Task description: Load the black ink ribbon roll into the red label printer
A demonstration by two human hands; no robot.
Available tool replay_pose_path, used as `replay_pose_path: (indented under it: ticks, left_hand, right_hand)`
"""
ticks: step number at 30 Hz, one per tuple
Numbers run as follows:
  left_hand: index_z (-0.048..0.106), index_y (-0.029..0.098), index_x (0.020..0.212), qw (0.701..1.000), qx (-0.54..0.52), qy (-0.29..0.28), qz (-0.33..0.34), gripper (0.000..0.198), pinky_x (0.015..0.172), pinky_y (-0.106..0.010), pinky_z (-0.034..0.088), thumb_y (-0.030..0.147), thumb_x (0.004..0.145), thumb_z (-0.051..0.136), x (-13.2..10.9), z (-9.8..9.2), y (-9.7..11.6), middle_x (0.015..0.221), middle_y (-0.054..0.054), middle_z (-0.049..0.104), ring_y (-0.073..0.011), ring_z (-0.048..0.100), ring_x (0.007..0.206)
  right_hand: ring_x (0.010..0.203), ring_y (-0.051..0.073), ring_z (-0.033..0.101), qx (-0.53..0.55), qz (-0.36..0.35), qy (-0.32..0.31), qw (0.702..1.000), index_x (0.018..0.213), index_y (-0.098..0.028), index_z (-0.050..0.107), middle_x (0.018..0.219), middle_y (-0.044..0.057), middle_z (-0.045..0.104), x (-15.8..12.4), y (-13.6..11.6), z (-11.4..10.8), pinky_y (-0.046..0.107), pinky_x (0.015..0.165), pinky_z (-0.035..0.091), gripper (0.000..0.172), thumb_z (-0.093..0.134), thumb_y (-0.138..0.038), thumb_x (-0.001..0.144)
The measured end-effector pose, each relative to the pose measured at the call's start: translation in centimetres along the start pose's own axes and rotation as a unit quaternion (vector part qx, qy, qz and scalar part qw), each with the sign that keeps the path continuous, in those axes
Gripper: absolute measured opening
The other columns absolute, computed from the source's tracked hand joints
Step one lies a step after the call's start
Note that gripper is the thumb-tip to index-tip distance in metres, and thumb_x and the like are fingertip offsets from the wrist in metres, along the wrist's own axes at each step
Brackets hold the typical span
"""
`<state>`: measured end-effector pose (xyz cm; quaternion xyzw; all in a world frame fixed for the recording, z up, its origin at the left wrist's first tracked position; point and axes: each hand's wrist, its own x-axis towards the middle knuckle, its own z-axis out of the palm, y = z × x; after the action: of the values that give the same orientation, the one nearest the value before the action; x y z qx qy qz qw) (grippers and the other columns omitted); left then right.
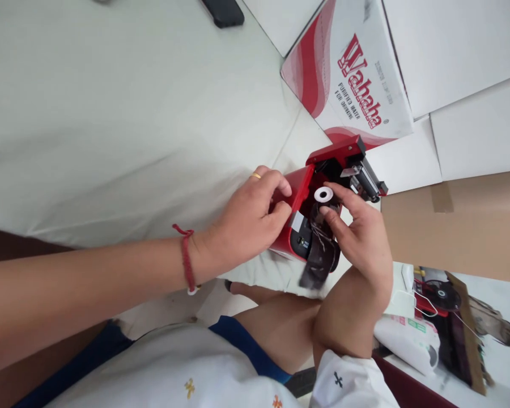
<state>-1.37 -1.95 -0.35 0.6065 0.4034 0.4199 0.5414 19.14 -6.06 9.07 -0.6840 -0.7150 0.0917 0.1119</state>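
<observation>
A small red machine (296, 187) with its hinged lid (335, 149) swung up stands on the pale cloth. My right hand (363, 229) pinches a roll of dark ribbon (323, 195) with a white ring-shaped end, between thumb and forefinger, at the machine's opening. A loose length of dark, shiny ribbon (322, 262) hangs from there over the machine's edge. Against the red case rests my left hand (255, 212), fingers curled and thumb bent, holding its side. The undersides of its fingers are hidden. Black rollers (368, 177) show beneath the raised lid.
Behind the machine is a white and red water carton (352, 73), with plain white boxes beside it. A brown carton (454, 226) stands to the right. A black phone-like object (224, 12) lies at the top. Another red device with a black disc (442, 294) sits lower right.
</observation>
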Motion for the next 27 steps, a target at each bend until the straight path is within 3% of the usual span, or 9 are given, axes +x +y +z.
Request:
replay_pose_path:
  ticks: [7, 10, 12, 14, 16, 17, 21, 24, 27]
  left_hand:
    - [0.061, 0.024, 0.098, 0.999, -0.009, -0.029, -0.022, 0.011, 0.103, -0.043, 0.058, 0.015, 0.095, 0.054, 0.1, -0.3, 0.7, 0.112, -0.007, 0.067, -0.0236, 0.069, 0.109]
    - [0.059, 0.024, 0.099, 0.998, -0.023, -0.040, -0.031, 0.003, 0.104, -0.045, 0.058, 0.022, 0.097, 0.057, 0.2, -0.4, 1.0, 0.112, -0.007, 0.067, -0.0231, 0.069, 0.106]
    - [0.058, 0.024, 0.099, 0.998, -0.031, -0.043, -0.036, 0.004, 0.105, -0.045, 0.058, 0.026, 0.098, 0.060, 0.2, -0.3, 1.1, 0.113, -0.007, 0.067, -0.0230, 0.069, 0.106]
    - [0.057, 0.024, 0.099, 0.997, -0.034, -0.046, -0.043, 0.009, 0.107, -0.045, 0.057, 0.030, 0.097, 0.064, 0.3, -0.3, 1.2, 0.115, -0.007, 0.067, -0.0236, 0.068, 0.109]
    - [0.056, 0.024, 0.099, 0.997, -0.035, -0.047, -0.048, 0.013, 0.109, -0.046, 0.057, 0.032, 0.096, 0.066, 0.4, -0.2, 1.2, 0.116, -0.007, 0.068, -0.0245, 0.068, 0.111]
    - [0.056, 0.024, 0.099, 0.997, -0.034, -0.048, -0.049, 0.013, 0.110, -0.047, 0.057, 0.032, 0.096, 0.066, 0.4, -0.2, 1.1, 0.117, -0.008, 0.067, -0.0249, 0.068, 0.113]
    - [0.060, 0.023, 0.110, 0.998, -0.044, -0.033, -0.035, 0.015, 0.116, -0.049, 0.057, 0.031, 0.097, 0.064, 0.4, 0.1, 0.6, 0.128, -0.010, 0.067, -0.0248, 0.069, 0.120]
    - [0.062, 0.024, 0.133, 0.998, -0.057, -0.016, 0.024, 0.033, 0.125, -0.048, 0.052, 0.033, 0.101, 0.061, 0.4, -0.2, 0.4, 0.146, -0.012, 0.065, -0.0240, 0.066, 0.136]
    - [0.064, 0.029, 0.146, 0.991, -0.037, -0.030, 0.125, 0.040, 0.138, -0.050, 0.038, 0.037, 0.108, 0.053, 0.7, -1.0, 0.5, 0.166, -0.009, 0.059, -0.0244, 0.049, 0.161]
  right_hand:
    - [0.136, 0.029, 0.073, -0.034, 0.000, -0.071, 0.997, 0.149, -0.023, 0.072, 0.147, 0.008, 0.076, 1.0, -0.4, 0.1, 0.047, 0.118, 0.059, 0.048, 0.065, -0.035, 0.104]
    - [0.127, 0.026, 0.078, 0.008, -0.020, -0.062, 0.998, 0.137, -0.026, 0.080, 0.138, 0.005, 0.080, -0.3, -1.3, -1.1, 0.044, 0.115, 0.062, 0.036, 0.069, -0.035, 0.104]
    - [0.105, 0.025, 0.083, 0.064, -0.014, 0.088, 0.994, 0.120, -0.027, 0.086, 0.116, 0.004, 0.086, -1.3, -1.9, -1.7, 0.044, 0.102, 0.068, 0.022, 0.073, -0.032, 0.103]
    - [0.093, 0.026, 0.082, 0.116, -0.024, 0.310, 0.943, 0.112, -0.028, 0.086, 0.103, 0.004, 0.084, -1.8, -2.0, -1.9, 0.048, 0.095, 0.070, 0.015, 0.075, -0.030, 0.102]
    - [0.109, 0.029, 0.081, 0.115, -0.037, 0.430, 0.895, 0.124, -0.028, 0.084, 0.115, 0.007, 0.082, -1.8, -1.3, -1.7, 0.055, 0.107, 0.066, 0.023, 0.073, -0.033, 0.104]
    - [0.125, 0.031, 0.077, 0.097, -0.032, 0.421, 0.901, 0.136, -0.029, 0.079, 0.129, 0.008, 0.080, -1.6, -0.8, -1.6, 0.058, 0.117, 0.060, 0.032, 0.070, -0.037, 0.106]
    - [0.160, 0.031, 0.053, -0.023, 0.024, 0.195, 0.980, 0.166, -0.030, 0.057, 0.168, 0.008, 0.058, -1.9, 1.1, -1.9, 0.058, 0.138, 0.038, 0.061, 0.065, -0.048, 0.108]
    - [0.154, 0.030, 0.060, -0.063, 0.035, 0.160, 0.984, 0.154, -0.031, 0.069, 0.155, 0.006, 0.070, -3.5, 0.9, -2.7, 0.057, 0.136, 0.042, 0.048, 0.065, -0.046, 0.109]
    - [0.137, 0.025, 0.073, -0.061, 0.012, 0.124, 0.990, 0.130, -0.032, 0.082, 0.125, 0.000, 0.084, -5.1, -0.4, -3.5, 0.050, 0.130, 0.051, 0.028, 0.063, -0.040, 0.111]
